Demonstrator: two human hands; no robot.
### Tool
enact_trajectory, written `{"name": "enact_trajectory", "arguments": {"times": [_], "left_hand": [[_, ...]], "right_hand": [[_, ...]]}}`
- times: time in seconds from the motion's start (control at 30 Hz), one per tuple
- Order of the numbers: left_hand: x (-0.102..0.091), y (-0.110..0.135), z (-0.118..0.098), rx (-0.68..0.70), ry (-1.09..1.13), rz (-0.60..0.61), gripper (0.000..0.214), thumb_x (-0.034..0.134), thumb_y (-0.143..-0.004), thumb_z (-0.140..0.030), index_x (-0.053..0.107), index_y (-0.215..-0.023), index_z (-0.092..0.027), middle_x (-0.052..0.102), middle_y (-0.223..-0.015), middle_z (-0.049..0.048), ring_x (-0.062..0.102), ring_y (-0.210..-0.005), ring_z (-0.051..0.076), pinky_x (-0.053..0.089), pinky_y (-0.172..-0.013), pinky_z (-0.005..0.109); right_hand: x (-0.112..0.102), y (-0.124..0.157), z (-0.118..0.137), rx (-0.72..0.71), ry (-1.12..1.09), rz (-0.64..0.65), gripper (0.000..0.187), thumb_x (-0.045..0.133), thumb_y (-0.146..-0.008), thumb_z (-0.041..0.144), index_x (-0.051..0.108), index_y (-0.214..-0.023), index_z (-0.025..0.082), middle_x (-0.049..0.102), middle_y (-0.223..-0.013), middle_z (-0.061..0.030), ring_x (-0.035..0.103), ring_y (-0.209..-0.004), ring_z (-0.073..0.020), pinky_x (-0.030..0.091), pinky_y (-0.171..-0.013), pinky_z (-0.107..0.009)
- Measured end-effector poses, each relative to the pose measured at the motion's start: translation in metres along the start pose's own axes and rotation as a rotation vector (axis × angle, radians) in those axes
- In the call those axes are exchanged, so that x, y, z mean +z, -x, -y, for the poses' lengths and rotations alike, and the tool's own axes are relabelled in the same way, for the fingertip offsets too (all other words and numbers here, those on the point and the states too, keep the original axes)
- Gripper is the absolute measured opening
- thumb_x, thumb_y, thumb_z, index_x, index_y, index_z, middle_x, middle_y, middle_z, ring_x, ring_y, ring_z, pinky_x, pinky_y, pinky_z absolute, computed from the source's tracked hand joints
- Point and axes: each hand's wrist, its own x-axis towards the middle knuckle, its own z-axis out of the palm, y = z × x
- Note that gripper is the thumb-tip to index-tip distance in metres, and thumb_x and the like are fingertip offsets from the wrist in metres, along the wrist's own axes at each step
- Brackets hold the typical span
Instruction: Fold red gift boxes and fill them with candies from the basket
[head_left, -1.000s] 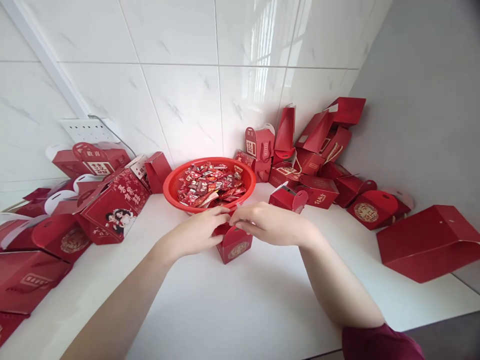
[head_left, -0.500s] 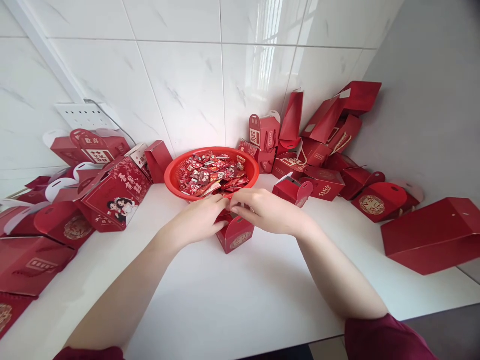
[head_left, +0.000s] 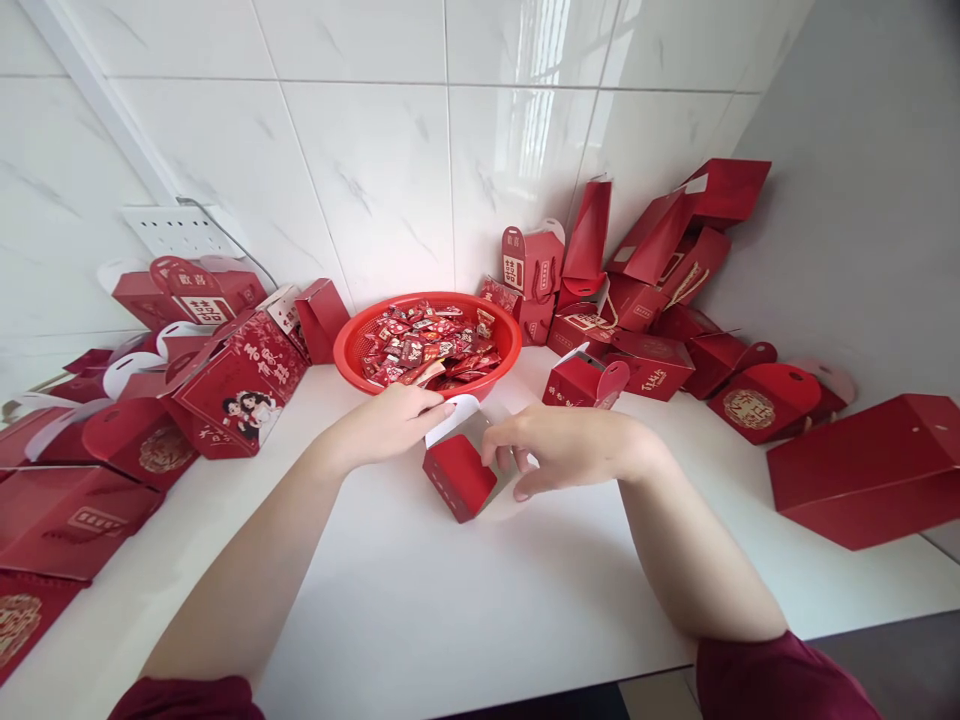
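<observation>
A small red gift box [head_left: 459,478] tilts on the white table in front of me, its top parted and a red inner face showing. My left hand [head_left: 394,425] has its fingertips closed on the box's raised flap [head_left: 450,418], whose white inside faces me. On the box's right side, my right hand [head_left: 566,445] curls its fingers around the other flap, with the thumb lower down. Part of that flap is hidden behind the fingers. Just behind the box stands a red plastic basket [head_left: 351,372] filled with wrapped candies [head_left: 431,345].
Many red gift boxes [head_left: 232,390] crowd the left side. More boxes [head_left: 645,370] are piled at the right, with a large one [head_left: 862,470] near the right edge. A tiled wall [head_left: 360,150] with a socket strip [head_left: 180,232] closes off the back of the table [head_left: 450,620].
The gift box's top has been parted and the box has turned and tilted. My hands have separated, the left slightly leftward, the right to the right and lower.
</observation>
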Motion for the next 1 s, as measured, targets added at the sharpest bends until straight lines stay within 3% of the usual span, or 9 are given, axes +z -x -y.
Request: {"name": "enact_trajectory", "arguments": {"times": [0.17,0.23,0.3,0.43,0.6,0.77,0.87,1.0], "left_hand": [[0.004,-0.003,0.01,-0.149,0.229,0.089,0.028,0.036,-0.096,-0.044,0.053,-0.093,-0.021,0.067,-0.094,0.0039,0.067,-0.063,0.016,0.046,-0.052,0.025],[0.006,-0.003,0.013,-0.202,0.196,0.122,0.026,0.035,-0.095,-0.037,0.055,-0.097,-0.021,0.069,-0.093,0.0048,0.067,-0.056,0.016,0.047,-0.053,0.026],[0.007,-0.003,0.013,-0.234,0.056,0.105,0.025,0.037,-0.092,-0.03,0.059,-0.093,-0.02,0.07,-0.078,0.0045,0.065,-0.052,0.018,0.046,-0.052,0.027],[0.009,-0.001,0.008,-0.261,-0.216,0.121,0.025,0.043,-0.083,-0.025,0.057,-0.065,-0.018,0.063,-0.054,0.0066,0.061,-0.048,0.021,0.038,-0.046,0.028],[0.022,-0.004,0.001,-0.281,-0.199,0.273,0.036,0.039,-0.084,-0.027,0.051,-0.051,-0.018,0.062,-0.051,0.0087,0.057,-0.044,0.019,0.038,-0.047,0.029],[0.024,-0.008,0.001,-0.205,-0.158,0.319,0.039,0.035,-0.086,-0.03,0.047,-0.05,-0.018,0.062,-0.055,0.0081,0.053,-0.047,0.018,0.037,-0.049,0.03],[0.02,-0.008,0.004,-0.237,-0.104,0.369,0.042,0.033,-0.087,-0.035,0.049,-0.052,-0.018,0.066,-0.059,0.0091,0.057,-0.051,0.019,0.041,-0.05,0.029],[0.021,-0.011,0.005,-0.313,0.015,0.511,0.032,0.038,-0.083,-0.033,0.061,-0.071,-0.014,0.071,-0.067,0.0111,0.065,-0.055,0.021,0.048,-0.053,0.027]], "right_hand": [[0.006,-0.01,-0.005,0.119,0.044,0.02,0.037,0.071,-0.071,0.016,0.066,-0.107,0.024,0.064,-0.097,-0.0035,0.06,-0.079,-0.0194,0.037,-0.053,-0.024],[0.01,-0.016,-0.007,0.117,0.089,0.015,0.035,0.069,-0.071,0.014,0.067,-0.105,0.024,0.064,-0.095,-0.0037,0.06,-0.081,-0.0203,0.036,-0.052,-0.024],[0.014,-0.022,-0.007,0.111,0.141,0.012,0.03,0.067,-0.071,0.012,0.068,-0.099,0.022,0.065,-0.092,-0.004,0.06,-0.078,-0.0201,0.034,-0.05,-0.024],[0.021,-0.031,-0.007,0.055,0.235,0.013,0.016,0.063,-0.07,0.006,0.069,-0.079,0.018,0.066,-0.074,-0.0025,0.058,-0.068,-0.0179,0.029,-0.048,-0.025],[0.024,-0.04,-0.013,-0.025,0.329,-0.042,0.018,0.062,-0.067,0.0,0.066,-0.062,0.017,0.06,-0.059,0.0007,0.049,-0.055,-0.0134,0.025,-0.048,-0.026],[0.021,-0.047,-0.017,-0.006,0.26,0.0,0.013,0.064,-0.068,0.006,0.067,-0.065,0.018,0.063,-0.063,0.0024,0.049,-0.056,-0.012,0.029,-0.049,-0.025],[0.022,-0.049,-0.019,0.02,0.242,0.034,0.011,0.064,-0.067,0.008,0.067,-0.066,0.018,0.063,-0.065,0.0024,0.048,-0.056,-0.0118,0.029,-0.049,-0.024],[0.021,-0.049,-0.024,-0.007,0.232,0.075,0.015,0.058,-0.066,0.005,0.063,-0.071,0.018,0.063,-0.072,0.0005,0.05,-0.062,-0.0135,0.031,-0.048,-0.023]]}}
